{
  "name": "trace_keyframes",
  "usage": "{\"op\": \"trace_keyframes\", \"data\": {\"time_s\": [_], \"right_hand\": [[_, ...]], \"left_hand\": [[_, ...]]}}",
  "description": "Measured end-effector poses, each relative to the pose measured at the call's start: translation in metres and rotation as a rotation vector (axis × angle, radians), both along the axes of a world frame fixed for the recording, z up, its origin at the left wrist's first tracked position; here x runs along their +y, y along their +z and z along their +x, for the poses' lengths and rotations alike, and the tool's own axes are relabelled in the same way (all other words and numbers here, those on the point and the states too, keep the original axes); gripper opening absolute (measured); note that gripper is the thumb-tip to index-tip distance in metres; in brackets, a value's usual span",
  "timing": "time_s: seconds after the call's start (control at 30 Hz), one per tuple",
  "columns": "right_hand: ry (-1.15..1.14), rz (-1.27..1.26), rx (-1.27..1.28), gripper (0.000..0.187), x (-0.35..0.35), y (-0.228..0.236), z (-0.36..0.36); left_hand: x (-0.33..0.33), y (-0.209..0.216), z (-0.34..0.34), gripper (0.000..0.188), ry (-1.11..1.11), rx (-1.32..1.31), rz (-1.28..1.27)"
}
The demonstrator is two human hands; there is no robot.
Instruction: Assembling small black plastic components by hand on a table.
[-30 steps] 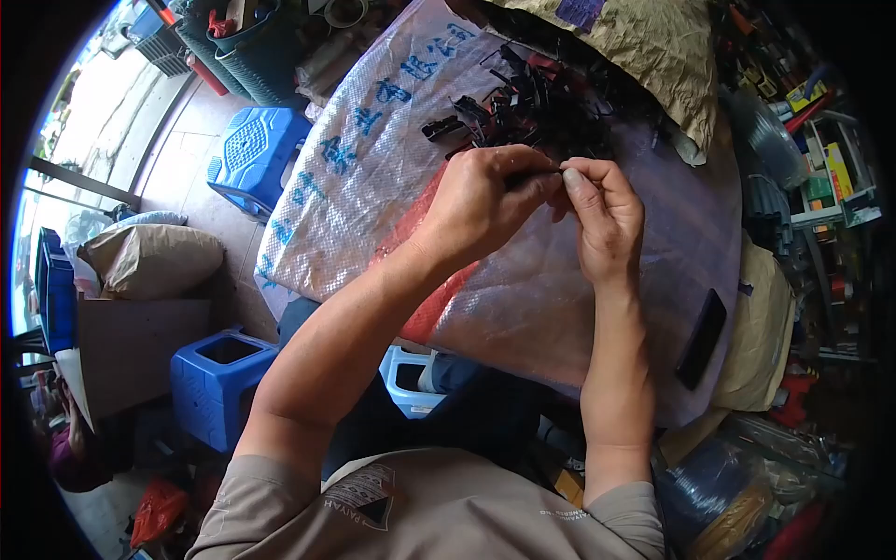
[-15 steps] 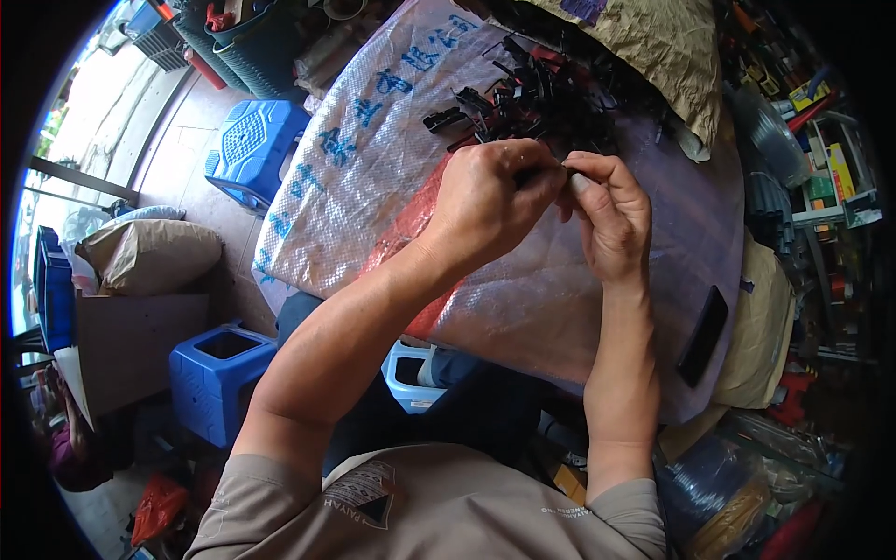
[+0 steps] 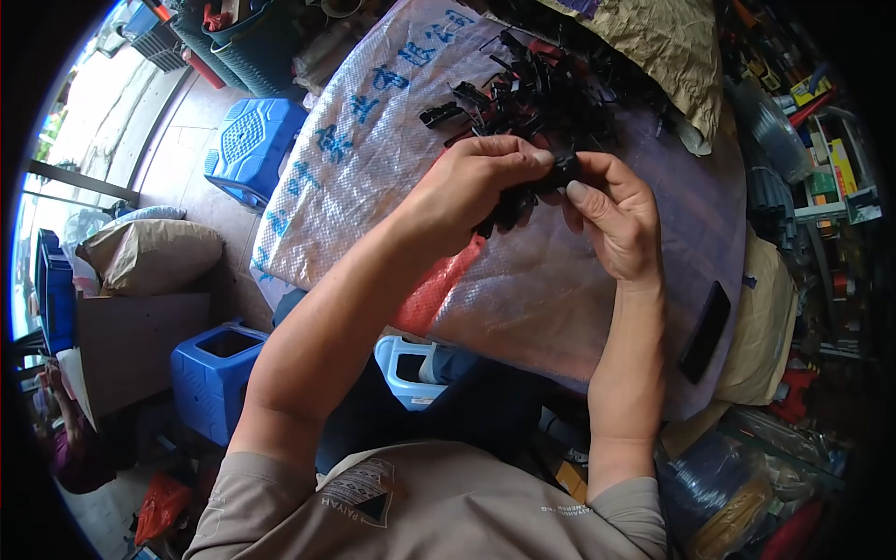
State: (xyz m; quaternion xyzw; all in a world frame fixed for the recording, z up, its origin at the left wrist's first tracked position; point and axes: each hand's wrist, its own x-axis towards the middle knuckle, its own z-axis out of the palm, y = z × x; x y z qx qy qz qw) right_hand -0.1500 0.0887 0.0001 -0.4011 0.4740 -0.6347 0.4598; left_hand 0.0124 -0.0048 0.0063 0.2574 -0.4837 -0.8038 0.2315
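Over the near side of a heap of black plastic parts (image 3: 546,89), my two hands meet in front of me. My left hand (image 3: 471,177) is closed around several black plastic pieces (image 3: 509,207), whose ends stick out below its fingers. Between both hands sits a small black plastic part (image 3: 562,172), with the left thumb against its left side. My right hand (image 3: 621,210) pinches this part from the right with thumb and fingers. Its exact kind is too dark and small to make out.
A woven plastic sheet (image 3: 327,205) with blue writing and a red stripe covers the work surface. On its right lies a flat black rectangular object (image 3: 705,334). Blue stools (image 3: 252,145) stand to the left, and a brown paper sack (image 3: 663,61) lies at the far edge.
My left hand has turned and loosened, so the black pieces in it now show. The small black part has come into view between my fingers. My right hand has shifted slightly right.
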Motion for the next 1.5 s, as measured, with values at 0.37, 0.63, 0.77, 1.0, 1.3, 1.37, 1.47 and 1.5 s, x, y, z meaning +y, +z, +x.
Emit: {"op": "trace_keyframes", "data": {"time_s": [0.37,0.63,0.77,1.0,1.3,1.37,1.47,1.5], "right_hand": [[0.206,0.244,0.238,0.012,0.010,0.004,-0.016],[0.245,0.257,0.318,0.014,0.007,0.003,-0.007],[0.234,0.273,0.336,0.014,0.007,-0.001,-0.007],[-0.298,-0.095,1.207,0.030,-0.022,-0.024,-0.020],[-0.375,-0.132,1.126,0.012,-0.017,-0.021,-0.004],[-0.376,0.002,1.005,0.015,-0.007,-0.020,-0.006],[-0.358,0.068,0.937,0.015,-0.004,-0.018,0.000],[-0.356,0.073,0.941,0.016,-0.004,-0.017,0.001]], "left_hand": [[0.002,-0.014,0.002,0.035,-0.090,-0.230,-0.888],[0.004,-0.015,0.002,0.025,-0.100,-0.291,-0.940],[0.003,-0.006,0.003,0.028,-0.169,-0.330,-0.856],[-0.044,-0.016,0.016,0.039,-0.039,0.386,0.216],[-0.117,-0.017,0.086,0.028,0.489,0.479,0.301],[-0.136,-0.019,0.111,0.024,0.712,0.479,0.242],[-0.148,-0.027,0.142,0.026,1.127,0.250,0.057],[-0.152,-0.030,0.145,0.030,1.220,0.192,0.066]]}}
